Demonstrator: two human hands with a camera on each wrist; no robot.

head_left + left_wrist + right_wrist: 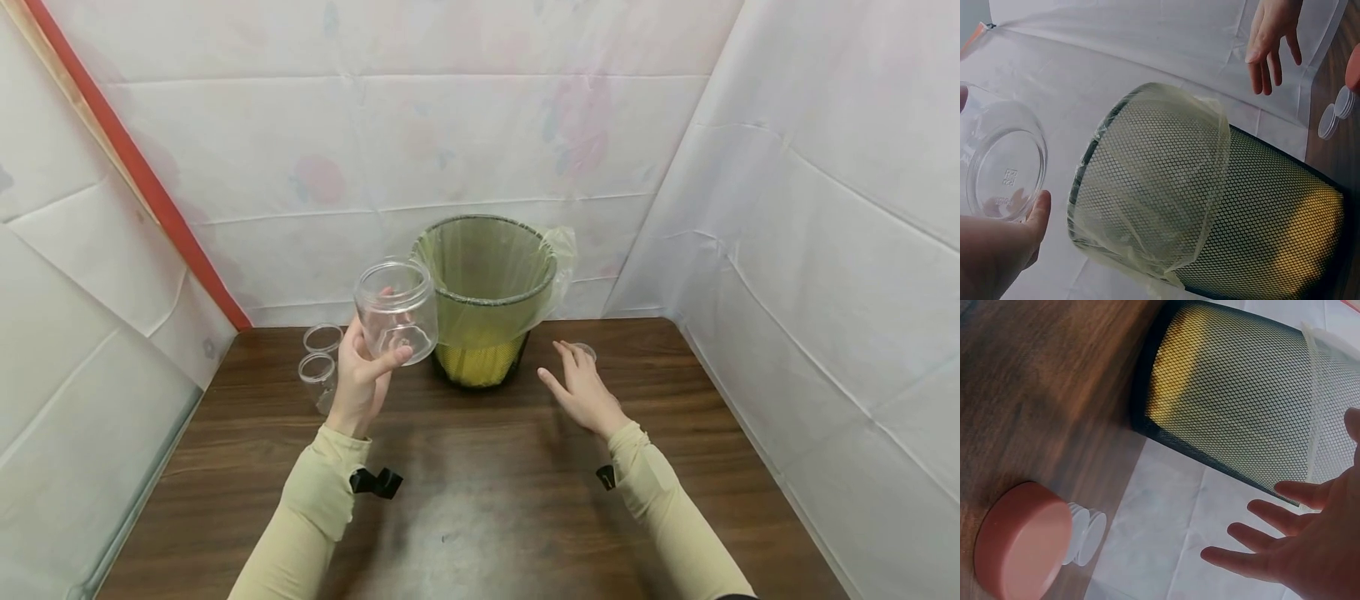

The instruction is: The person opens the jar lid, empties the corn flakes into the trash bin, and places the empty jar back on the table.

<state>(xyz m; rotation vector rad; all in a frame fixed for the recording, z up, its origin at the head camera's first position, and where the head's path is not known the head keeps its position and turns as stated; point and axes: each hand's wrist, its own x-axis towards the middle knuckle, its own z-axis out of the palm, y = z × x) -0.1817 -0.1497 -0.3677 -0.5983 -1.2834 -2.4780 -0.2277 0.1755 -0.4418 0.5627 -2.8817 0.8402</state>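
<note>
A large clear jar (pixel 397 321) without a lid is held up by my left hand (pixel 365 371), its fingers and thumb curled round the side. In the left wrist view the jar's round base (pixel 1007 172) faces the camera. Beside it stands a mesh wastebasket (pixel 480 333) lined with a pale yellow-green bag (pixel 487 321). To the basket's right my right hand (pixel 585 392) hovers with fingers spread, holding nothing. Near it on the table lie clear round lids (pixel 1090 537) and a pink round lid-like piece (pixel 1025 540); in the head view the hand largely hides them.
Two smaller clear containers (pixel 317 368) stand on the wooden table (pixel 480 500) left of my left hand. White patterned sheeting (pixel 480 142) rises behind the table and along both sides. A red strip (pixel 142 167) runs down the left corner.
</note>
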